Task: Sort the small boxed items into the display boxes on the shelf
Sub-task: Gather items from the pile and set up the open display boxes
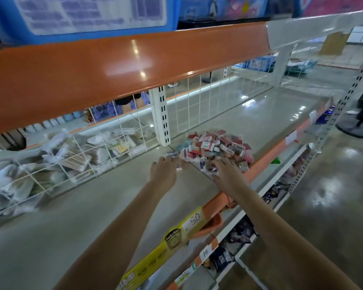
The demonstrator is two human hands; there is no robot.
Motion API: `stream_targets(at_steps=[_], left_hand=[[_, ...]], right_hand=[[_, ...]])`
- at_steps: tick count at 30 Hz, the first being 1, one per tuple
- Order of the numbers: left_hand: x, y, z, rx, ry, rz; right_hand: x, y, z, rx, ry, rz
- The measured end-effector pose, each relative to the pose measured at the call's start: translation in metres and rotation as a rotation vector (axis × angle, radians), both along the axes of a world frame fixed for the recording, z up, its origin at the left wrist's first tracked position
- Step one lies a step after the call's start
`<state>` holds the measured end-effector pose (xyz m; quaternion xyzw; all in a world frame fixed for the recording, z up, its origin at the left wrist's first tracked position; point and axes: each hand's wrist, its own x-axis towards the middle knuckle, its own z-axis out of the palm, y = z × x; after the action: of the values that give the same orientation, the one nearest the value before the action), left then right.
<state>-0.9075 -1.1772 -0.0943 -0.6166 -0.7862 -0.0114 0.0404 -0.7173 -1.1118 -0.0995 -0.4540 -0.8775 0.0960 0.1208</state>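
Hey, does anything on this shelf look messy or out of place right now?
Yes. The small red and white boxes lie in a loose, jumbled heap on the grey shelf, facing every way. One small box sits apart at the heap's left edge. The left hand and right hand reach into the heap.

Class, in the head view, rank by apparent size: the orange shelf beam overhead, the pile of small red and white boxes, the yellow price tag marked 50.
1. Orange shelf beam
2. Pile of small red and white boxes
3. Yellow price tag marked 50; it sits nearer the camera, yet looks smallest.
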Motion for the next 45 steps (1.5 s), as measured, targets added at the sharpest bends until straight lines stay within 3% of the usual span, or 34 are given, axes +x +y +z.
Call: stream_targets(at_steps=[10, 23, 32, 45], left_hand=[[-0.012, 0.030, -0.018, 0.042, -0.010, -0.066], [-0.012, 0.011, -0.015, 0.201, -0.009, 0.007], [-0.025, -0.098, 0.001, 0.505, -0.342, 0.129], [-0.070, -0.331, 0.031, 0.625, -0.345, 0.480]], right_hand=[[-0.006, 0.017, -0.030, 0.036, 0.178, -0.015], [-0.001, 0.015, -0.037, 0.141, 0.412, 0.039], [-0.045, -0.045, -0.028, 0.008, 0.562, 0.297], [-0.158, -0.213, 0.016, -0.079, 0.663, 0.740]])
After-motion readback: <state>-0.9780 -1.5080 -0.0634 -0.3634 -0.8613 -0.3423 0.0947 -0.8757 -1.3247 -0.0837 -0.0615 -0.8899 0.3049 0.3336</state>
